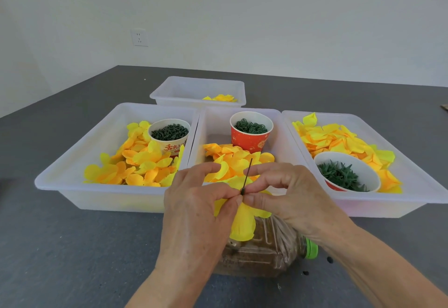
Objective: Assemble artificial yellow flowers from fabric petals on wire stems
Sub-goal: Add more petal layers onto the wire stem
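A thin dark wire stem (247, 174) points up and away from between my two hands, in front of the middle tray. My left hand (196, 213) and my right hand (288, 198) both pinch its lower end, thumb against forefinger, where a small dark piece sits. Yellow fabric petals (242, 225) on the stem hang down below my fingers. Loose yellow and orange petals (135, 164) fill the left tray, with more petals in the middle tray (232, 157) and the right tray (339, 140).
Three white trays (72, 162) stand side by side on the grey table, a fourth tray (184, 89) behind. Paper cups hold dark green parts: left cup (169, 135), red cup (251, 130), right bowl (346, 174). A clear plastic bottle (264, 249) with a green cap lies under my hands.
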